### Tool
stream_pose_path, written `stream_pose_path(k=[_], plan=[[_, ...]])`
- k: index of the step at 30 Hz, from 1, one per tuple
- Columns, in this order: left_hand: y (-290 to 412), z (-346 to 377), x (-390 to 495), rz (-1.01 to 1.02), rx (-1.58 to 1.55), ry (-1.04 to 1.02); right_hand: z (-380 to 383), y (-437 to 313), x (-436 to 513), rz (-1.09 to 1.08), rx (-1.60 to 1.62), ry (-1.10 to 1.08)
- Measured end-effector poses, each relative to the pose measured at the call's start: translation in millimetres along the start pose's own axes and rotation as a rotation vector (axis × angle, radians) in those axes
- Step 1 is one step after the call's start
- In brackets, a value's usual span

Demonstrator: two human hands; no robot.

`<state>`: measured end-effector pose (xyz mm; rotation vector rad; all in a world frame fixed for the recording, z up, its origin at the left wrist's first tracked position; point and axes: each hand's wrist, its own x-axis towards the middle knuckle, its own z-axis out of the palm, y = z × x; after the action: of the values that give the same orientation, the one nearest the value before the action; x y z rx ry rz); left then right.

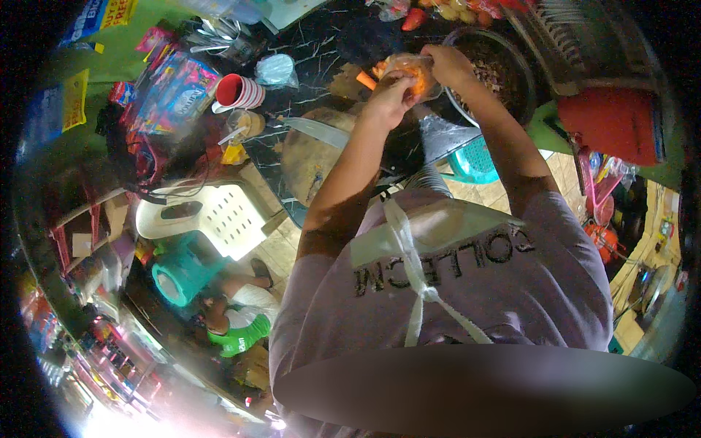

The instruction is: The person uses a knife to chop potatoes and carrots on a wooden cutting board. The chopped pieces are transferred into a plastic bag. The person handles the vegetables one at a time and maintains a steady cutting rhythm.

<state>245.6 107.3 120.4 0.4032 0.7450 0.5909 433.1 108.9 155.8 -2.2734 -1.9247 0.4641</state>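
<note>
My left hand (390, 98) grips the near side of a clear plastic bag (424, 82) with orange pieces in it, perhaps cut carrot. My right hand (450, 64) pinches the upper right edge of the same bag. Just left of the bag, an orange stick-like piece (366, 80) lies beside other food bits. A round wooden chopping board (298, 159) lies nearer me, with a knife's broad blade (320, 131) across its top; my left forearm hides part of both. Under and beside my right forearm stands a large round bowl (532, 71) of chopped dark food.
On the black marbled table (317, 44) are a red-striped cup (249, 92), a glass with brown liquid (249, 125), a holder of metal cutlery (224, 41) and a tied plastic bag (275, 70). A white plastic chair (219, 216) stands at left, with a person in green (241, 334) beyond.
</note>
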Motion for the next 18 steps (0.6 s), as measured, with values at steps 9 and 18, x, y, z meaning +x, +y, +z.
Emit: stream_pose_path(k=[9, 18], plan=[[52.9, -69.8, 33.6, 0.555, 1.589, 0.384, -2.8, -20.9, -58.0, -0.324, 0.07, 0.435], [19.8, -97.6, 52.2, 0.658, 2.259, 0.162, 120.7, -116.5, -145.9, -0.561, 0.043, -0.352]])
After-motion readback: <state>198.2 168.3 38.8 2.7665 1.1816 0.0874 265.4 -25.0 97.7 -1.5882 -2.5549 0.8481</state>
